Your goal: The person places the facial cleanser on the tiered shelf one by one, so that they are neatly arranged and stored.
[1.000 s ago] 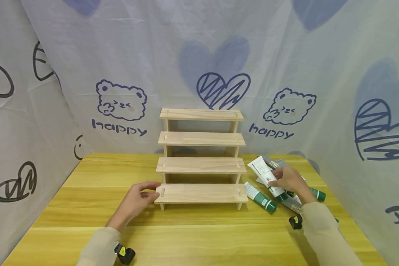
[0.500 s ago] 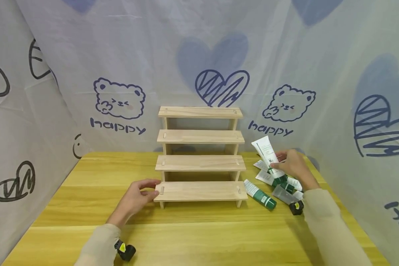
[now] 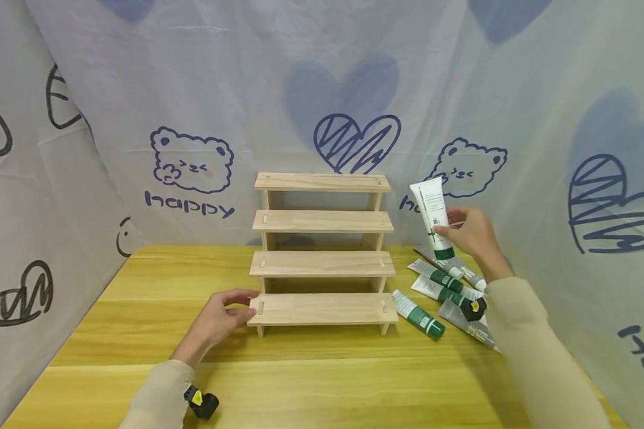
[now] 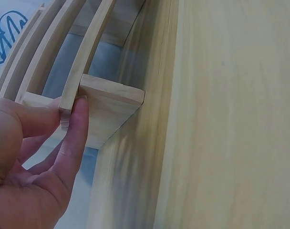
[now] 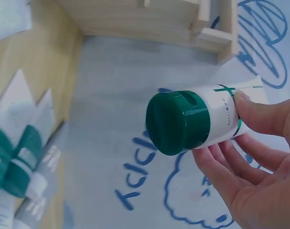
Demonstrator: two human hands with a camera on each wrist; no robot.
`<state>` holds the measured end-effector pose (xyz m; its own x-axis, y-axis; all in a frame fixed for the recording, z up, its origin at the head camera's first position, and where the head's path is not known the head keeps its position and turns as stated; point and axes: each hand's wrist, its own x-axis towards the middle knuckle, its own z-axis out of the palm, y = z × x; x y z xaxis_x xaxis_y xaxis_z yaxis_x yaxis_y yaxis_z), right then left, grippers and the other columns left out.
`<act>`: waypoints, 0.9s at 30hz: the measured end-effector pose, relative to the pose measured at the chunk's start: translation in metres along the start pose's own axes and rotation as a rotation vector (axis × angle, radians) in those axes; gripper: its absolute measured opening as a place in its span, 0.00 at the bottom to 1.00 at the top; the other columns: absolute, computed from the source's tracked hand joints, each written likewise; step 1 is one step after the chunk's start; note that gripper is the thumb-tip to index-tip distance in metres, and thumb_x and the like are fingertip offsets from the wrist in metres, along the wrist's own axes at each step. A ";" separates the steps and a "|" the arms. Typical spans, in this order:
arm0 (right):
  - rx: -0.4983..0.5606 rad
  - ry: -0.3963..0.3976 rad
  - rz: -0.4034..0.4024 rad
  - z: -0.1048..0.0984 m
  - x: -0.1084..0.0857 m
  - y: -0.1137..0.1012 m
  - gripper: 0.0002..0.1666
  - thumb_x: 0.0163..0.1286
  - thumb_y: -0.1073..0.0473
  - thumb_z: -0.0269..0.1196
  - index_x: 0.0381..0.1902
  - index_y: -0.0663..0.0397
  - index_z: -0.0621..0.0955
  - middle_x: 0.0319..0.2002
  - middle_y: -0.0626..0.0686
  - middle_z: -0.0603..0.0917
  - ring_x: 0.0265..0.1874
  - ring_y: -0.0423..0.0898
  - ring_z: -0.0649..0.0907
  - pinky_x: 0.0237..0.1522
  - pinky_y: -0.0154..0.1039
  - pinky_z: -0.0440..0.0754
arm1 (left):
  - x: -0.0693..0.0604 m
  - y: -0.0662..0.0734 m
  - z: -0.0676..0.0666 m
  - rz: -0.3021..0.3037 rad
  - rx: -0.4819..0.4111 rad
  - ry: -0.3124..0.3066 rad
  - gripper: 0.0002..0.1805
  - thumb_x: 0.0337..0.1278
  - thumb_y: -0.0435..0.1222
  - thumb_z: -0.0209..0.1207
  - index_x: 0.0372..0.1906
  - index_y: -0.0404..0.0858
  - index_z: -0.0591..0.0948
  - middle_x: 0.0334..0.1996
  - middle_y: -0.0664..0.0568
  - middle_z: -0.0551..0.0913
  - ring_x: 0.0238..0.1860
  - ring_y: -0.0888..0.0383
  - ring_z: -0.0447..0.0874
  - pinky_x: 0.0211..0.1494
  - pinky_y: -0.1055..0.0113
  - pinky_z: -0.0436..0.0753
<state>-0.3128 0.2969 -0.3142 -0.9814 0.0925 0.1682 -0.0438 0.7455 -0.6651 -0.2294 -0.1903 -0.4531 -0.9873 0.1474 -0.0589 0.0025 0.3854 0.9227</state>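
My right hand [image 3: 471,231] holds a white squeeze tube [image 3: 431,205] in the air, pinched between thumb and fingers, its green cap [image 5: 176,123] pointing down. It hangs to the right of a four-step wooden display rack [image 3: 322,308]. At the rack's left end, my left hand [image 3: 220,319] pinches the edge of the lowest board [image 4: 83,62], thumb on one face and a finger on the other, as the left wrist view shows. Below the held tube lies a loose pile of white, green and grey tubes [image 3: 434,288].
One green and white tube [image 3: 420,316] lies apart from the pile, close to the rack's right front leg. All stand on a yellow wood table [image 3: 300,387]. A printed white cloth [image 3: 279,89] hangs behind and at both sides.
My right hand has lifted the white tube up from the pile, and the tube has turned more upright. The left hand stays on the rack's lowest board.
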 end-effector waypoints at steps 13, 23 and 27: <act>0.145 0.124 -0.037 -0.002 0.021 -0.061 0.33 0.71 0.58 0.69 0.69 0.64 0.73 0.66 0.66 0.79 0.61 0.62 0.80 0.64 0.57 0.82 | 0.001 0.001 -0.001 0.003 0.003 -0.013 0.24 0.68 0.30 0.63 0.68 0.35 0.78 0.65 0.33 0.77 0.57 0.44 0.87 0.49 0.61 0.90; 0.303 0.147 -0.146 0.022 0.044 -0.106 0.30 0.70 0.64 0.68 0.67 0.64 0.74 0.63 0.65 0.81 0.58 0.59 0.82 0.65 0.51 0.83 | 0.002 0.000 -0.003 0.012 -0.002 -0.025 0.24 0.68 0.29 0.63 0.67 0.34 0.78 0.66 0.33 0.76 0.57 0.43 0.87 0.49 0.62 0.91; 0.354 0.155 -0.175 0.032 0.053 -0.123 0.29 0.68 0.65 0.69 0.66 0.65 0.75 0.61 0.65 0.82 0.57 0.58 0.83 0.64 0.49 0.83 | 0.003 0.000 -0.003 0.008 -0.007 -0.025 0.23 0.68 0.29 0.63 0.67 0.35 0.79 0.66 0.33 0.76 0.56 0.45 0.87 0.48 0.62 0.90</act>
<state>-0.3658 0.1894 -0.2467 -0.9149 0.1029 0.3904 -0.2955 0.4883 -0.8211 -0.2326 -0.1926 -0.4520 -0.9829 0.1738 -0.0606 0.0097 0.3777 0.9259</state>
